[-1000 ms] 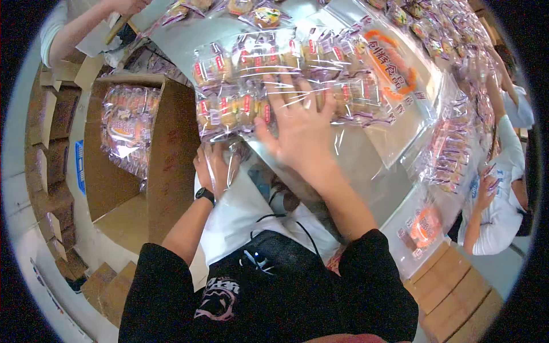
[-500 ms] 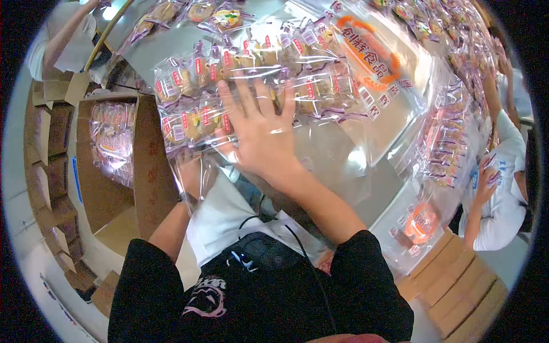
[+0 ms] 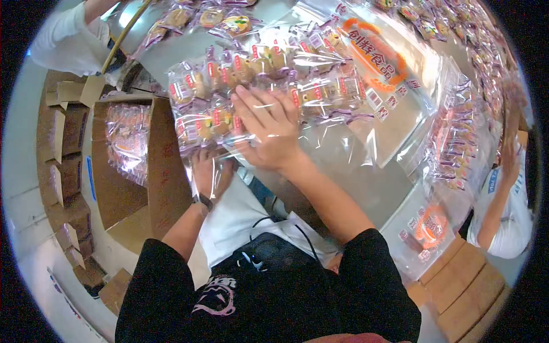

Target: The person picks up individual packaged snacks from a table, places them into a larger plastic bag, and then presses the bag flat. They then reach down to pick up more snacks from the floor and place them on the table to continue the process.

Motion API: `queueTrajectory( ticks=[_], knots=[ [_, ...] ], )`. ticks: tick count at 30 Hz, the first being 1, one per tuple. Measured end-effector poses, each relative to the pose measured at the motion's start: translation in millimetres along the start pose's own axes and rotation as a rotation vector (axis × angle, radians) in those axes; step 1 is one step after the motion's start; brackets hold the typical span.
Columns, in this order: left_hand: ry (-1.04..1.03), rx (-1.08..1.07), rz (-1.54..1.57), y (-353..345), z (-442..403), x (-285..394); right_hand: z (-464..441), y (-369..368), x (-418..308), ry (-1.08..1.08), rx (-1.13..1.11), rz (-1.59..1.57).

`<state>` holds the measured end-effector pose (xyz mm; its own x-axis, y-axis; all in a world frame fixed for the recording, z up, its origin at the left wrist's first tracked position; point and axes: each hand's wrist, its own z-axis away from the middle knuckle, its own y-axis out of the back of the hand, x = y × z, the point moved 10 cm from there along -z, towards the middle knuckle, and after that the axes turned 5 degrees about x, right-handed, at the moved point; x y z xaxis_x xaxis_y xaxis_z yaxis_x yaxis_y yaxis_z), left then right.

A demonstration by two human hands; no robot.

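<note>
A clear plastic bag (image 3: 343, 140) with orange and purple print lies across the metal table, holding rows of small wrapped cookies (image 3: 246, 66). My right hand (image 3: 269, 128) rests palm down on the bag, over the lower row, its fingers stretched out. Lower left, my left hand (image 3: 213, 174) shows through clear film at the bag's near end. Its fingers point toward the nearest packs and seem to touch them, with the fingertips partly hidden.
An open carton (image 3: 157, 171) holding a filled bag (image 3: 128, 143) stands at left. More filled bags (image 3: 454, 137) and a flat printed bag (image 3: 429, 226) lie at right. Loose packs (image 3: 423, 17) are heaped behind. Co-workers' arms (image 3: 506, 160) show at both sides.
My right hand's fingers have drawn closer together on the bag. My left hand has shifted slightly up toward the packs. The co-worker at right has moved an arm.
</note>
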<state>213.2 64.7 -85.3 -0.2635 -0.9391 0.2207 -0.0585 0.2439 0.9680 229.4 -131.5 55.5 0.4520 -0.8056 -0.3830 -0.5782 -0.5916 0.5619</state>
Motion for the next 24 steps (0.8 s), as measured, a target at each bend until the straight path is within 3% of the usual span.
queueTrajectory(
  ticks=[4, 5, 6, 7, 9, 12, 13, 16, 19, 20, 22, 24],
  knots=[
    [0.024, -0.018, -0.044, 6, 9, 9, 8, 0, 2, 0.018, 0.026, -0.164],
    [0.058, -0.034, 0.116, 14, 7, 12, 10, -1, 3, 0.038, 0.031, -0.174],
    [0.102, -0.105, -0.103, -17, 18, -13, 11, 0, 5, 0.057, 0.037, -0.18],
    [0.118, -0.068, -0.096, -13, 18, -11, 11, 2, 5, 0.079, 0.018, -0.192],
    [0.169, -0.039, -0.045, -12, 17, -8, 11, 8, -2, 0.056, 0.011, -0.064],
    [0.144, 0.056, 0.173, 5, 24, -2, 21, 14, -11, -0.023, -0.029, 0.051],
    [0.014, 0.052, 0.205, 0, 28, -5, 28, 22, -14, -0.065, -0.029, 0.06],
    [0.218, 0.289, 0.795, 20, 68, -31, 45, 59, -36, -0.095, -0.035, 0.077],
    [0.514, 0.659, 1.091, 59, 123, -40, 96, 76, -58, -0.072, -0.188, -0.005],
    [0.48, 0.771, 1.061, 83, 142, -34, 115, 92, -65, -0.03, -0.225, 0.006],
    [0.029, 0.921, 0.884, 142, 167, 8, 126, 134, -54, 0.075, -0.161, -0.068],
    [-0.289, 0.598, 0.708, 177, 154, 83, 96, 177, -41, -0.035, 0.002, -0.023]
  ],
)
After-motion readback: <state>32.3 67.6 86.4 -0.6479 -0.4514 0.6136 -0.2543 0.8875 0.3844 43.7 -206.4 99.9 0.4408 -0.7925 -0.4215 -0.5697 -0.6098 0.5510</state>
